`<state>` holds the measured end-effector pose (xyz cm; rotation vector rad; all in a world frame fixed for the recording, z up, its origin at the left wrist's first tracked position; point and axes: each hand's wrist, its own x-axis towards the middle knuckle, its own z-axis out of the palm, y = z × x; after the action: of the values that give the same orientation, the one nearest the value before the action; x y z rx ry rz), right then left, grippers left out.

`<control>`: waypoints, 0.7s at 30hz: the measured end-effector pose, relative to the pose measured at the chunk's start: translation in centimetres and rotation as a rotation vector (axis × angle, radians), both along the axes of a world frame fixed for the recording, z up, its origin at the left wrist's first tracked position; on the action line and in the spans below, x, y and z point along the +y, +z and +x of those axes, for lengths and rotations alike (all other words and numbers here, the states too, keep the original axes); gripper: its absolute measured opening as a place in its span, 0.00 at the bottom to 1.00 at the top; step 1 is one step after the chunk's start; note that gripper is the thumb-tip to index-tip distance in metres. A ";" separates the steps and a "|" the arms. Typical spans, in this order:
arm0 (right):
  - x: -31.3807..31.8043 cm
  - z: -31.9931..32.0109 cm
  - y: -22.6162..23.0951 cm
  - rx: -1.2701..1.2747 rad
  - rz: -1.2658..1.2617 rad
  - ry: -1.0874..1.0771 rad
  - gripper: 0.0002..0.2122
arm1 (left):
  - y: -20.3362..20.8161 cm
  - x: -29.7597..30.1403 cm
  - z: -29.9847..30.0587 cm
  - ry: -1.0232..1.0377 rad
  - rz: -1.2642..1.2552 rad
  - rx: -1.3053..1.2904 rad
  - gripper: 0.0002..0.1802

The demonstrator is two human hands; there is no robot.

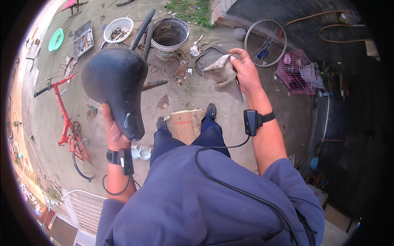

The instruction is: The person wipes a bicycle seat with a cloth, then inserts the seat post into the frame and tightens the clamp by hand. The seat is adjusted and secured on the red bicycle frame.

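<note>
A worn black bicycle saddle (115, 76) is raised at the left, its broad end pointing away and its narrow nose toward me. My left hand (114, 132) is closed on it from beneath near the nose; most of the fingers are hidden under it. To the right of the saddle a metal post (156, 84) sticks out; where it joins is hidden. On the right, my right hand (246, 71) pinches a grimy grey rag (223, 73) between thumb and fingers. The rag hangs down, apart from the saddle.
A dirty bucket (170, 39) stands ahead, beside a white basin (118, 29) and a tool tray (83, 39). At left lies a red bicycle frame (63, 110). A spoked wheel (266, 43) and pink wire cage (296, 71) are at right. Cardboard (183, 126) lies between my feet.
</note>
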<state>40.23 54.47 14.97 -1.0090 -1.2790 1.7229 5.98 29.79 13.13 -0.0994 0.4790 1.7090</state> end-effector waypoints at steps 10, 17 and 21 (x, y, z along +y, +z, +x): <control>-6.3 -6.0 0.4 -0.117 -0.154 0.414 0.18 | 3.4 3.2 2.3 -0.052 0.021 0.040 0.43; -6.4 -9.5 1.9 -0.720 0.685 0.391 0.29 | 5.8 3.9 3.6 -0.122 0.000 0.038 0.37; -7.0 -12.0 2.2 -0.485 0.532 0.490 0.27 | 7.2 4.4 4.2 -0.163 -0.008 0.027 0.35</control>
<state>28.18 47.48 17.21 -0.8559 -2.3038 1.3624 10.23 34.15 20.37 -0.0424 0.5007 1.5504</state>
